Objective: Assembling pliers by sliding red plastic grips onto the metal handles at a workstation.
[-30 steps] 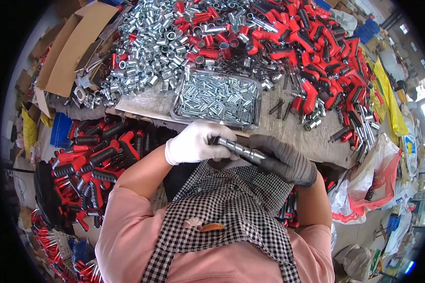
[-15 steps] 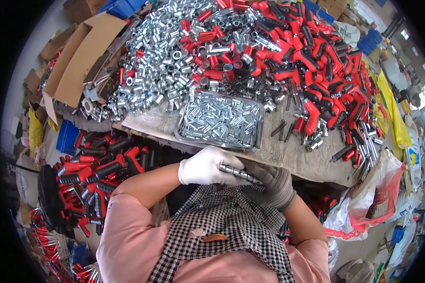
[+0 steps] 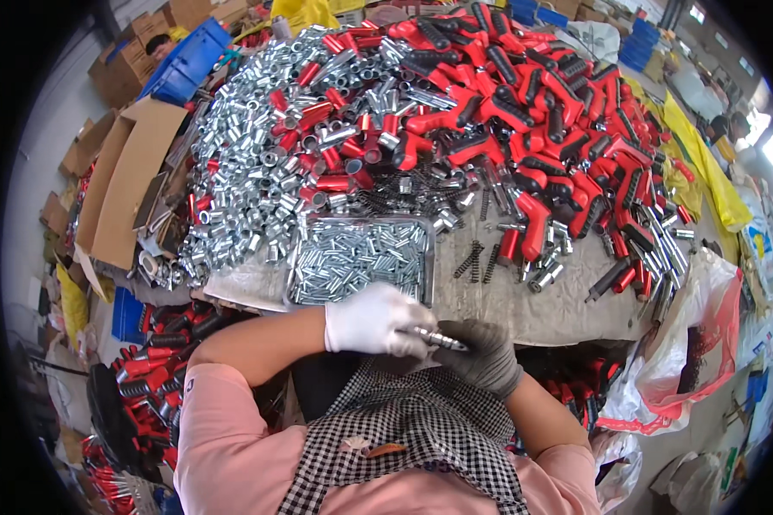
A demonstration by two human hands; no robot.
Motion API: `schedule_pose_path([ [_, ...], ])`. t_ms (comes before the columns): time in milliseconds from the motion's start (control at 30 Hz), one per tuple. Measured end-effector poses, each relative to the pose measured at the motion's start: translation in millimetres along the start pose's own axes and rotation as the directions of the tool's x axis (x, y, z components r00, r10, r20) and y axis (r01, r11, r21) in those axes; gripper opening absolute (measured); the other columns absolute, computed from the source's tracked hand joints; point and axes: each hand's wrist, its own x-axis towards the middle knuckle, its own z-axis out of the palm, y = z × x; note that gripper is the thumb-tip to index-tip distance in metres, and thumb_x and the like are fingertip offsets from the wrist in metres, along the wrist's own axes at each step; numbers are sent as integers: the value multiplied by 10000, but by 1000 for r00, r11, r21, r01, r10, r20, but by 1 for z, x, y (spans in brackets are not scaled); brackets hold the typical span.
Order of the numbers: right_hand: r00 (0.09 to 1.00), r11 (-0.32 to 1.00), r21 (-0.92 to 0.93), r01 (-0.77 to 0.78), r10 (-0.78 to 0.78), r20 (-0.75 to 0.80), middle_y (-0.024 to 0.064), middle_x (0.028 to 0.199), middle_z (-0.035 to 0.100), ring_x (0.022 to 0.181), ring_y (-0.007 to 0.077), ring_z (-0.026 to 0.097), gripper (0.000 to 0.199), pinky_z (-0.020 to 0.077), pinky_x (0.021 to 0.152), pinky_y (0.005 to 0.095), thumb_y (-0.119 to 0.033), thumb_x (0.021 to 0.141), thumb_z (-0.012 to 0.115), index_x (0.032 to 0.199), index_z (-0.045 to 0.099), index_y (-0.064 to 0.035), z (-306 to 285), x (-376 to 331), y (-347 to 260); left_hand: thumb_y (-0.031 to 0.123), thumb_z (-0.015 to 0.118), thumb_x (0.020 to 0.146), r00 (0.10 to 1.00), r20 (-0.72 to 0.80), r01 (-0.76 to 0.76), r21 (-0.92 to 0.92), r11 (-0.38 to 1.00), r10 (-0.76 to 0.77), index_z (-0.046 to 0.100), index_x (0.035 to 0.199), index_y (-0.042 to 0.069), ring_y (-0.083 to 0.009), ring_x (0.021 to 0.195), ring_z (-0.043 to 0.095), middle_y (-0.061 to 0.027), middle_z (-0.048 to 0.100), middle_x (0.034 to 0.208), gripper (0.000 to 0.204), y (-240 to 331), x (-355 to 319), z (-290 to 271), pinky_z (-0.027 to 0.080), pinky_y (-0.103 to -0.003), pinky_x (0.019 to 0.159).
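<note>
In front of my apron, both hands are closed on a short silvery metal shaft (image 3: 439,338) with grooves round it. My left hand (image 3: 371,322), in a white glove, grips its left end. My right hand (image 3: 483,357), in a dark grey glove, wraps round the other side, so part of the shaft is hidden. Just beyond my left glove lies a clear tray (image 3: 430,266) full of small metal pins (image 3: 361,257). Several dark springs (image 3: 470,262) rest on the table to the right of the tray.
A large heap of silvery metal sleeves (image 3: 258,163) covers the table's left. Red and black handles (image 3: 567,103) pile up on the right. Cardboard boxes (image 3: 116,184) and a blue crate (image 3: 185,64) stand at far left. A plastic bag (image 3: 704,318) hangs at the right edge.
The view has shifted, so the tray and heaps sit differently in it. Both hands still hold the shaft, now nearer the tray, and less of it shows between the gloves.
</note>
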Motion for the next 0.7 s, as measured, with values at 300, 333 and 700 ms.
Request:
schedule_pose_path([
  [300, 885, 871, 470, -142, 324, -334, 62, 835, 684, 735, 102, 639, 328, 543, 654, 262, -106, 779, 815, 1034, 658, 27, -43, -30, 11, 217, 646, 803, 989, -81, 149, 602, 785, -125, 651, 1108, 63, -326, 1153, 545, -157, 611, 1170, 341, -101, 201, -50, 443, -449, 968],
  [333, 885, 884, 443, -148, 319, -341, 52, 830, 681, 712, 98, 632, 320, 537, 644, 255, -100, 778, 814, 1026, 658, 28, -44, -34, 11, 204, 662, 777, 987, -19, 135, 654, 745, -162, 664, 1098, 66, -317, 1142, 550, -149, 613, 1174, 349, -108, 218, -42, 446, -441, 962],
  [700, 784, 899, 407, -163, 369, -499, 13, 826, 659, 735, 71, 578, 359, 497, 689, 237, -130, 763, 819, 1058, 674, 13, -38, -61, 20, 104, 703, 723, 946, -237, -36, 597, 801, 220, 677, 931, 76, -346, 941, 615, -144, 647, 881, 211, -115, 213, -57, 491, -436, 841],
])
